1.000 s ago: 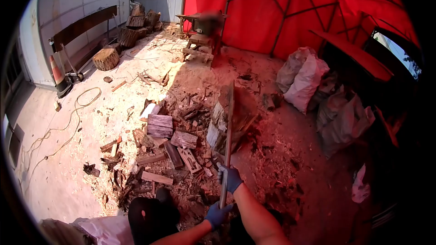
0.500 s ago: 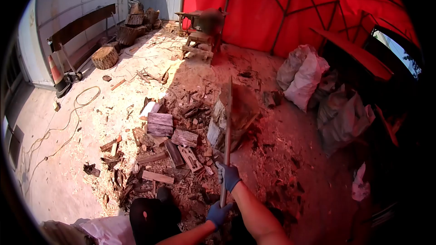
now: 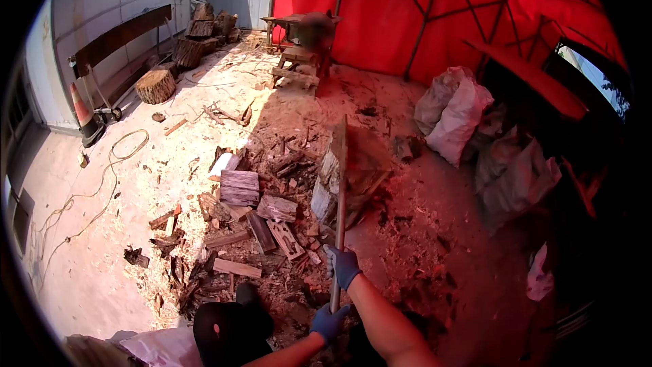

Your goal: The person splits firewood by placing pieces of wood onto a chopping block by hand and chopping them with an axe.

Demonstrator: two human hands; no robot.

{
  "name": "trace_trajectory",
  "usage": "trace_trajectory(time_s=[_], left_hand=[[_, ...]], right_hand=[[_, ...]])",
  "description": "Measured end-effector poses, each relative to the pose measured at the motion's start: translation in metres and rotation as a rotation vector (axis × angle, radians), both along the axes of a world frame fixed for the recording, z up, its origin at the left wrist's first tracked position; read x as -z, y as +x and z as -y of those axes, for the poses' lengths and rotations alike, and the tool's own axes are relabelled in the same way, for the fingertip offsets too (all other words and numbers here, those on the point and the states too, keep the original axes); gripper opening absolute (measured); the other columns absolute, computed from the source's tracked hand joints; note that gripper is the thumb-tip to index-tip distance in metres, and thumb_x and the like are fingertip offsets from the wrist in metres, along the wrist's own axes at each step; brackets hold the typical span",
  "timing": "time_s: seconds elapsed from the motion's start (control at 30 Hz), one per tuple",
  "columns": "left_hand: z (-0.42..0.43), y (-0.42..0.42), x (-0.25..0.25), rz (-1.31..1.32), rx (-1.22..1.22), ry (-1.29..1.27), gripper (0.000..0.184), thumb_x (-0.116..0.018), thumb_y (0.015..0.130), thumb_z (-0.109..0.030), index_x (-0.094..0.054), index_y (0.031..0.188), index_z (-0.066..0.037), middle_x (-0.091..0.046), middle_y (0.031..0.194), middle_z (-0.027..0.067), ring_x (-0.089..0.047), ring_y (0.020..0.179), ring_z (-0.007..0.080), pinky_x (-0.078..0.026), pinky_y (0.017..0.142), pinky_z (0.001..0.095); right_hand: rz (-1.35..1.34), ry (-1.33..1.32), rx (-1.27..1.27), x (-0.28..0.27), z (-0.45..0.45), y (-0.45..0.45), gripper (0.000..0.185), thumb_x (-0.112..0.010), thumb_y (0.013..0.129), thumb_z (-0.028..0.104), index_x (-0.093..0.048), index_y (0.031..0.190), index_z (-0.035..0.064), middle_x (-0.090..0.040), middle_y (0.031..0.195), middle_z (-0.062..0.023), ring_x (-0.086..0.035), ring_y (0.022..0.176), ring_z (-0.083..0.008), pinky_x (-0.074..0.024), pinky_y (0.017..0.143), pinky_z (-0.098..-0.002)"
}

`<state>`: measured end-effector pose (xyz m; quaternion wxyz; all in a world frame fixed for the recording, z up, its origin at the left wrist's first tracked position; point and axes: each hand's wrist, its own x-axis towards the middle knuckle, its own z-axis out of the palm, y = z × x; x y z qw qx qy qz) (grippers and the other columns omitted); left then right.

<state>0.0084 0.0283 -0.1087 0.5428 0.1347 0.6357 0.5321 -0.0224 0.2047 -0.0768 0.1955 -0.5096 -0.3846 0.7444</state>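
Note:
Both gloved hands grip the long handle of an axe [image 3: 341, 214], which points away from me. My right hand [image 3: 343, 266] is wrapped round the handle higher up. Closed round its near end is my left hand [image 3: 329, 323]. The axe's far end lies over a large upright log [image 3: 326, 187], and the shape of its head is hard to make out in the shade. Whether it touches the log I cannot tell. Split pieces of wood lie left of the log, among them a squarish chunk [image 3: 240, 187] and a flat piece [image 3: 285, 238].
Full sacks [image 3: 455, 112] stand to the right. A round stump [image 3: 155, 86], a traffic cone [image 3: 82, 105] and a looped hose [image 3: 112, 163] are on the left. At the back stands a wooden bench [image 3: 297, 71] before a red tarp [image 3: 380, 20]. Wood chips litter the floor.
Hardly anything differs. The axe and both hands have shifted only very slightly, with the grip unchanged.

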Motion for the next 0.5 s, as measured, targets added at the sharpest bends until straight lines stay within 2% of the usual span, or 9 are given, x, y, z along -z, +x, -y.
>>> trace_trajectory(time_s=[0.13,0.2,0.33,0.4,0.43,0.47,0.5], left_hand=[[-0.004,-0.005,0.001,0.006,-0.022,-0.003,0.038,-0.072,0.085,-0.037,-0.056,0.083,-0.004,-0.054,0.063,0.0038,-0.051,0.055,0.0122,-0.044,0.051,0.0327],[0.0,-0.004,0.025,-0.188,0.005,-0.014,0.04,-0.073,0.084,-0.038,-0.056,0.085,-0.002,-0.056,0.065,0.0061,-0.054,0.059,0.0145,-0.045,0.055,0.0351],[0.014,-0.001,0.027,-0.244,0.03,0.024,0.042,-0.072,0.084,-0.04,-0.058,0.088,-0.001,-0.06,0.069,0.0113,-0.058,0.063,0.0176,-0.047,0.06,0.038],[0.022,0.0,-0.006,-0.379,0.023,0.118,0.043,-0.072,0.084,-0.042,-0.059,0.091,-0.002,-0.063,0.072,0.0157,-0.063,0.067,0.0201,-0.048,0.063,0.0399],[0.017,-0.005,-0.029,-0.421,0.035,0.172,0.043,-0.071,0.085,-0.043,-0.061,0.095,-0.002,-0.065,0.075,0.0175,-0.066,0.07,0.0247,-0.049,0.066,0.0411],[-0.002,-0.014,-0.039,-0.533,0.09,0.253,0.043,-0.071,0.085,-0.043,-0.061,0.097,-0.002,-0.066,0.077,0.0173,-0.067,0.072,0.0283,-0.049,0.066,0.0415],[-0.012,-0.022,-0.106,-0.551,0.105,0.349,0.043,-0.071,0.085,-0.042,-0.061,0.098,-0.002,-0.065,0.077,0.0175,-0.066,0.071,0.0298,-0.049,0.065,0.042]], right_hand=[[0.067,-0.028,-0.029,-0.004,-0.003,-0.004,0.03,-0.073,0.088,0.03,-0.05,0.076,0.0143,-0.045,0.058,0.0023,-0.044,0.045,-0.0117,-0.0377,0.041,-0.0298],[-0.054,-0.114,-0.017,0.005,0.0,-0.001,0.029,-0.072,0.088,0.028,-0.05,0.078,0.0144,-0.045,0.058,0.0026,-0.043,0.044,-0.0121,-0.0379,0.041,-0.0296],[-0.138,-0.083,-0.03,-0.017,0.017,0.012,0.028,-0.072,0.089,0.026,-0.049,0.079,0.0146,-0.044,0.058,0.0028,-0.042,0.043,-0.0125,-0.0375,0.041,-0.03],[-0.281,0.045,0.019,-0.063,0.036,0.023,0.028,-0.071,0.089,0.024,-0.047,0.08,0.0144,-0.043,0.058,0.0028,-0.042,0.042,-0.0123,-0.0362,0.04,-0.0306],[-0.353,0.135,0.042,-0.091,0.038,0.027,0.027,-0.07,0.09,0.023,-0.046,0.081,0.014,-0.043,0.058,0.0025,-0.04,0.041,-0.0121,-0.0352,0.04,-0.0314],[-0.417,0.228,0.052,-0.139,0.04,0.031,0.019,-0.07,0.089,0.02,-0.052,0.088,0.0125,-0.041,0.056,0.0022,-0.04,0.039,-0.0131,-0.0331,0.038,-0.0318],[-0.491,0.379,0.056,-0.185,0.034,0.036,0.023,-0.07,0.089,0.021,-0.048,0.085,0.0129,-0.042,0.056,0.0017,-0.04,0.039,-0.0127,-0.0342,0.038,-0.0301]])
